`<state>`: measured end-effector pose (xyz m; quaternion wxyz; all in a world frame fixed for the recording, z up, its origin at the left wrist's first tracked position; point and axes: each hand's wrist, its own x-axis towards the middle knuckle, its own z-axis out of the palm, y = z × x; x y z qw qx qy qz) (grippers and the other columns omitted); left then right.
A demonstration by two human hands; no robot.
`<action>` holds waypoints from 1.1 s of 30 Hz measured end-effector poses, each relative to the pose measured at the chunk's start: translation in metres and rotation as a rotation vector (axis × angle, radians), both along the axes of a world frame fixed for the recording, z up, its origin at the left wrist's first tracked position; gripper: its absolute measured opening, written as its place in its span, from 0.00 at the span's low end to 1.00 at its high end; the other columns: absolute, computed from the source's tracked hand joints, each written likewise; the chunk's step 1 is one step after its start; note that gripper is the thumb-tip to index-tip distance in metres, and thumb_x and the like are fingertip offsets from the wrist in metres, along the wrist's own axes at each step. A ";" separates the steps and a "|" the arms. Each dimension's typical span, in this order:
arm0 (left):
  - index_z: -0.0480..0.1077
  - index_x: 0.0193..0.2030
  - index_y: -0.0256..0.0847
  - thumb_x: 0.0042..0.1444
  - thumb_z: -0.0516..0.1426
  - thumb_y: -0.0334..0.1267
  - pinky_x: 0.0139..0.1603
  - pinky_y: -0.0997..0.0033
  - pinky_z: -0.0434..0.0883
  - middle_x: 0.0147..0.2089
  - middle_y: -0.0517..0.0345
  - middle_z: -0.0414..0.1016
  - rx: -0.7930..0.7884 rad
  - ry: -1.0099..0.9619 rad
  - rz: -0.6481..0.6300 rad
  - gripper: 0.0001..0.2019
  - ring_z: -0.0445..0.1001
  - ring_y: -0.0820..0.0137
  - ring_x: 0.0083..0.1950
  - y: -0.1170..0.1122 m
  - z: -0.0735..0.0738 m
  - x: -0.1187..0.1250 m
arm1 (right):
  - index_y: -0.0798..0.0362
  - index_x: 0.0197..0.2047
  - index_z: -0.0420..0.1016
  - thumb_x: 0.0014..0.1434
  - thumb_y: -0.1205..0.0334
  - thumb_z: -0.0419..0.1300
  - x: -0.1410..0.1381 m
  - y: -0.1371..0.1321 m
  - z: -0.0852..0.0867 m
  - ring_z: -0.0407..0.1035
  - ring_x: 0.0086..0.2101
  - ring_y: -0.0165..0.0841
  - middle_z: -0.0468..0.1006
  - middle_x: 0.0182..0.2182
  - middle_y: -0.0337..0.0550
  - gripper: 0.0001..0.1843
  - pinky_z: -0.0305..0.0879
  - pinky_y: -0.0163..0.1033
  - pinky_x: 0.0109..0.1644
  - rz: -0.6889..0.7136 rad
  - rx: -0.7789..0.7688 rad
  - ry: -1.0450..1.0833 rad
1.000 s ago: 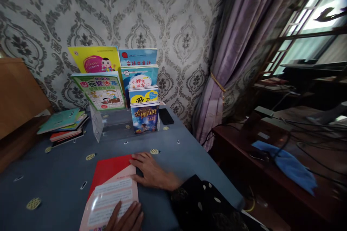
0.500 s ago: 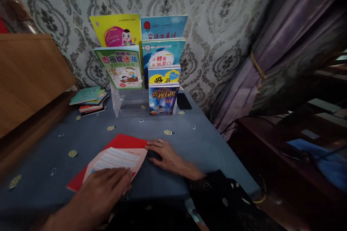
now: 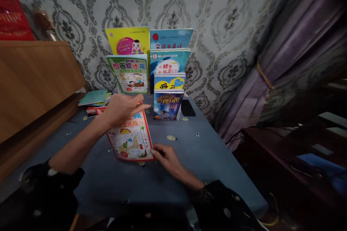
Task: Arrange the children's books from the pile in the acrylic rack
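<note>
A red-bordered picture book [image 3: 130,143] is held tilted up above the table, its illustrated cover facing me. My left hand [image 3: 122,110] grips its top edge from above and covers part of the title. At the lower right corner, my right hand [image 3: 166,157] pinches the book between thumb and fingers. Just behind stands a clear book rack [image 3: 179,113] with upright books in two columns. On its left are a green picture book [image 3: 132,75] and a yellow book [image 3: 128,39]; a dark blue book [image 3: 167,105] is at the front right.
A small stack of books [image 3: 93,98] lies at the back left, beside a wooden cabinet [image 3: 40,86]. A black phone [image 3: 188,107] rests right of the rack. The blue tablecloth [image 3: 206,162] covers the table; a purple curtain [image 3: 260,68] hangs at the right.
The red book, lying low on the table before, is now raised with its cover toward me. My left hand has moved up and forward to its top edge. The view has shifted slightly.
</note>
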<state>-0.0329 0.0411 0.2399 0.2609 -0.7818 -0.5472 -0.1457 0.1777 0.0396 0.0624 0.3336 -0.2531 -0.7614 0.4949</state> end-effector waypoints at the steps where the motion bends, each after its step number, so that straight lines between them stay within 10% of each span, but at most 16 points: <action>1: 0.70 0.34 0.40 0.67 0.45 0.58 0.29 0.73 0.54 0.22 0.60 0.68 -0.037 0.009 0.006 0.25 0.68 0.70 0.25 0.013 -0.002 0.000 | 0.51 0.32 0.72 0.63 0.42 0.53 0.000 -0.002 0.001 0.66 0.25 0.30 0.72 0.25 0.37 0.21 0.63 0.35 0.29 0.018 -0.058 0.021; 8: 0.72 0.40 0.41 0.68 0.49 0.50 0.35 0.71 0.64 0.32 0.53 0.77 -0.319 -0.073 0.032 0.18 0.77 0.63 0.35 0.072 -0.063 -0.005 | 0.51 0.29 0.66 0.55 0.36 0.58 0.005 0.001 -0.017 0.63 0.18 0.27 0.70 0.20 0.33 0.24 0.63 0.34 0.21 0.052 -0.341 -0.008; 16: 0.71 0.49 0.41 0.68 0.48 0.38 0.47 0.66 0.70 0.49 0.50 0.77 -0.384 -0.187 0.097 0.11 0.76 0.61 0.49 0.039 -0.143 -0.043 | 0.52 0.29 0.65 0.51 0.46 0.61 0.016 0.020 -0.026 0.66 0.15 0.27 0.71 0.18 0.32 0.18 0.61 0.32 0.18 0.047 -0.486 -0.239; 25: 0.71 0.54 0.40 0.68 0.46 0.41 0.57 0.58 0.70 0.53 0.49 0.76 -0.310 -0.415 0.135 0.17 0.74 0.60 0.54 0.005 -0.201 -0.081 | 0.54 0.36 0.77 0.58 0.68 0.57 -0.005 0.051 -0.017 0.74 0.35 0.35 0.80 0.33 0.44 0.07 0.66 0.37 0.40 -0.257 0.242 -0.414; 33: 0.72 0.55 0.40 0.68 0.46 0.44 0.57 0.55 0.71 0.56 0.47 0.75 -0.256 -0.416 0.109 0.19 0.74 0.58 0.56 0.007 -0.210 -0.083 | 0.54 0.42 0.77 0.59 0.73 0.56 -0.024 0.059 -0.037 0.71 0.46 0.40 0.78 0.45 0.49 0.12 0.66 0.44 0.52 -0.277 0.448 -0.354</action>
